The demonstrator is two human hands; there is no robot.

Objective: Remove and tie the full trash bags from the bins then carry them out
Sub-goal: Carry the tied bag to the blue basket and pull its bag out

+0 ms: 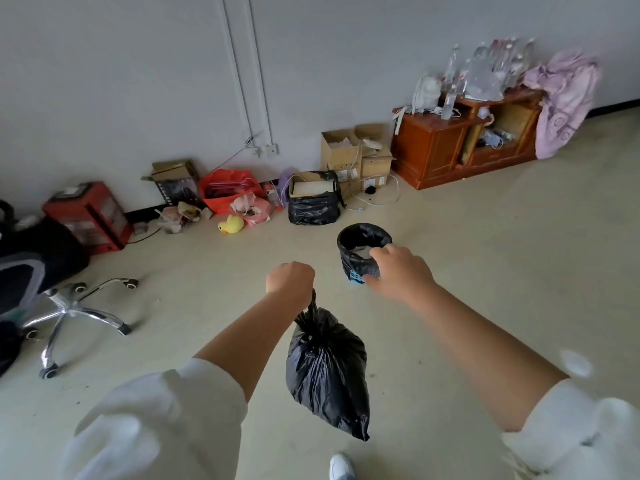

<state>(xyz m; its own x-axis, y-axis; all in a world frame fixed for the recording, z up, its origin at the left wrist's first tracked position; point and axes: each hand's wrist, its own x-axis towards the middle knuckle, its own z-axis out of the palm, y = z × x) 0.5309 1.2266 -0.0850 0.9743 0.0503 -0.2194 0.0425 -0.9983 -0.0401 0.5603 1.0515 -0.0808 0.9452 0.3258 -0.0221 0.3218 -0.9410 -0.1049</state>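
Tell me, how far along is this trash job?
Done: one black bag is out, knotted, hanging from the left hand. In hand: the right hand reaches the small blue bin, its black liner still in. Left: pull and tie that liner, perhaps the black bag by the wall, then carry them out.

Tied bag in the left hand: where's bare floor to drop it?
Bare floor lies right of the lined bin, out to the wooden cabinet, and between the office chair base and the tied bag. The wall strip, from the red heater to the cardboard boxes, is crowded.
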